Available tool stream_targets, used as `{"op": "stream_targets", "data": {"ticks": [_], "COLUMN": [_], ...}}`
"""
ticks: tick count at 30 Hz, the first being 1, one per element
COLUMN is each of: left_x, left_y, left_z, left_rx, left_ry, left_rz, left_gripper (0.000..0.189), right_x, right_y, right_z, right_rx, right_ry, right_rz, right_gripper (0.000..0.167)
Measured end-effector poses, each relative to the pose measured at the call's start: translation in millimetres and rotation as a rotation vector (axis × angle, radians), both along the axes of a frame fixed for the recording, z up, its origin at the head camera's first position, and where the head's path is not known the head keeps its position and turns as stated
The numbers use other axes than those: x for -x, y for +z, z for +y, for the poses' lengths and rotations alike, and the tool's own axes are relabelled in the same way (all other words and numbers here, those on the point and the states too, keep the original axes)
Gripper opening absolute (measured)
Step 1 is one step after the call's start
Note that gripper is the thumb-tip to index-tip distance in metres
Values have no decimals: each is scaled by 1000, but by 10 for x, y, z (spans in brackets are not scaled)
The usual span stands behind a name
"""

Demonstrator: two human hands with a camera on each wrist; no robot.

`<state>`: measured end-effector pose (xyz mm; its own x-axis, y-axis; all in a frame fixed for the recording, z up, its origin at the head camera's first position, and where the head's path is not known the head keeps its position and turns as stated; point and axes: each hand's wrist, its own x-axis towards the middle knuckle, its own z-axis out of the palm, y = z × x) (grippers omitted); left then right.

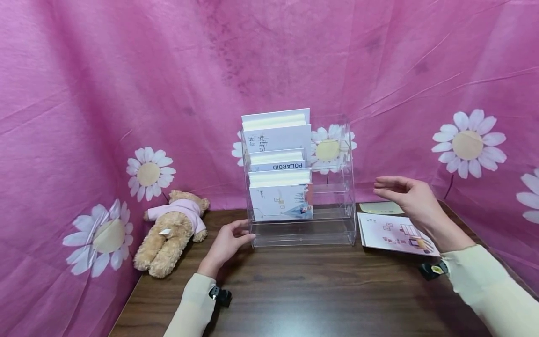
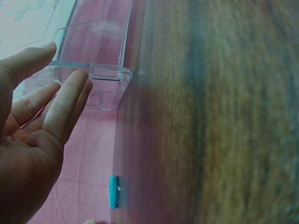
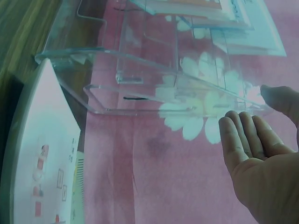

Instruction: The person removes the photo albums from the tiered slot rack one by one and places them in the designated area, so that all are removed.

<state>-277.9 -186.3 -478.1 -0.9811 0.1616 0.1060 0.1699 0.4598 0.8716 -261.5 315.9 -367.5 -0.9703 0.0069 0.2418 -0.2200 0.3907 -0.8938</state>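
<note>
A clear tiered display rack [image 1: 301,241] stands on the table. Stacks of cards fill its left side: a back stack [image 1: 278,136], a middle stack marked POLAROID [image 1: 278,166] and a front stack with a printed picture [image 1: 281,202]. My left hand [image 1: 227,245] is at the rack's lower left edge, its thumb and fairly straight fingers touching there; the left wrist view shows the fingers [image 2: 65,100] beside the clear panel. My right hand [image 1: 414,199] hovers right of the rack with loosely bent fingers and holds nothing. Below it lies a stack of printed cards [image 1: 391,231].
Behind that card stack lies a pale yellowish-green card [image 1: 381,208]. A teddy bear [image 1: 174,231] in a pink top lies face down at the left. Pink cloth [image 1: 269,56] with white daisies hangs around the wooden table [image 1: 303,290].
</note>
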Motion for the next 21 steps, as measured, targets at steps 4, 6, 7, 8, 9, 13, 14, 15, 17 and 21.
{"op": "stream_targets", "data": {"ticks": [4,6,7,8,9,13,14,15,17,21], "left_x": [13,16,15,13,11,4,3,2,-2,-12], "left_y": [-1,-1,-1,2,4,10,9,8,5,1], "left_z": [8,9,8,5,3,-5,-5,-4,0,7], "left_rx": [3,-1,-1,1,0,-2,-2,-4,-2,1], "left_ry": [5,8,8,6,6,10,11,15,18,15], "left_rz": [2,-4,-6,-1,-4,-9,-9,-13,-9,-6], "left_gripper": [48,48,48,48,48,48,48,48,48,48], "right_x": [14,22,24,29,35,52,57,63,79,114], "right_y": [16,20,24,27,32,57,63,70,84,113], "right_z": [-72,-110,-130,-151,-176,-281,-308,-336,-390,-496], "right_rx": [-43,-60,-64,-62,-54,-10,-1,4,8,20], "right_ry": [1,2,4,6,12,39,44,49,59,76], "right_rz": [7,14,19,23,25,34,35,34,31,20], "right_gripper": [45,47,48,48,47,45,45,45,47,50]}}
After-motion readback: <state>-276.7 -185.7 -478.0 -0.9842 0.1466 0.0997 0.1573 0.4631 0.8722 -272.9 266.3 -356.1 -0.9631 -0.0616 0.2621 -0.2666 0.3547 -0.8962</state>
